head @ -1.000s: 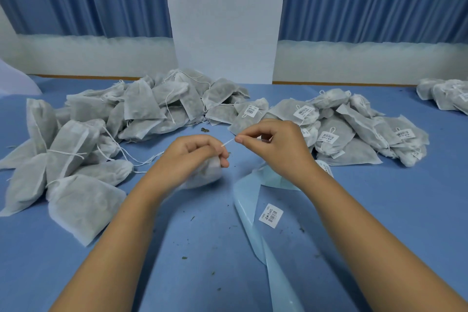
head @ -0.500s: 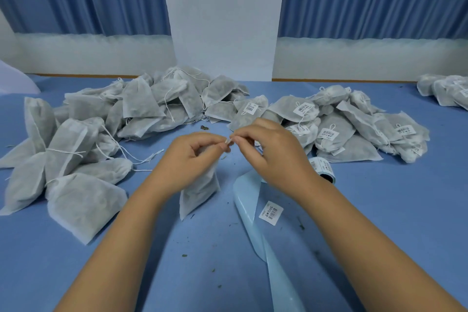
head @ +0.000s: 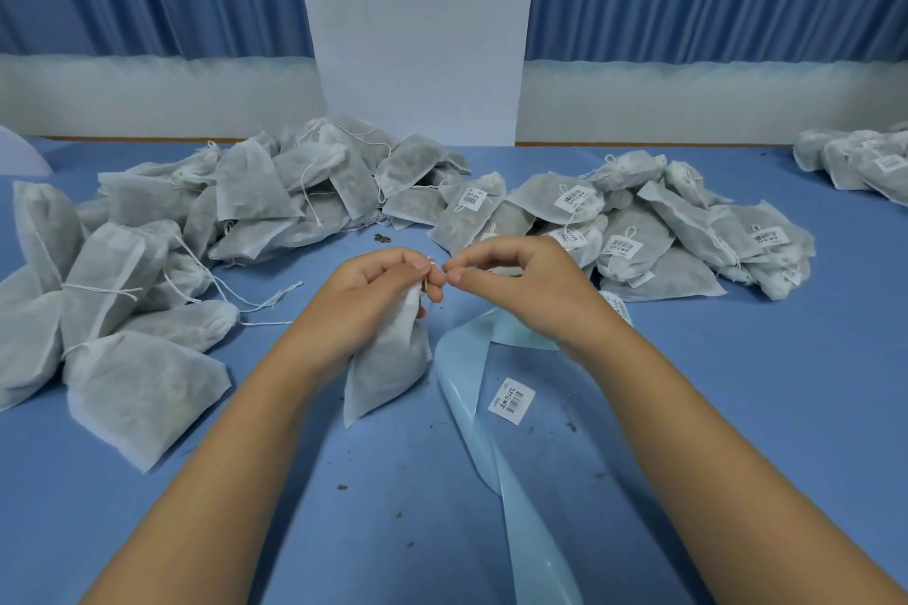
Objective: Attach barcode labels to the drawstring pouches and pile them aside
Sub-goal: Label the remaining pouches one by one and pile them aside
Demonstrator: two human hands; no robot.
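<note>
Fingers of the left hand (head: 378, 297) are gripping the neck of a grey pouch (head: 388, 368), which is hanging down to the blue table (head: 737, 383). The right hand (head: 521, 280) is pinching its string (head: 431, 263). A barcode label (head: 511, 400) is lying on the backing strip (head: 467, 413) beside it.

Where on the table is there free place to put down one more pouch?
Bare table lies in front of the labelled pile, right of the right forearm. A narrower gap separates that pile from the far-right pouches. The near-left corner, before the unlabelled pile, is bare too. Crowded: the centre, with backing strip and loose label.
</note>
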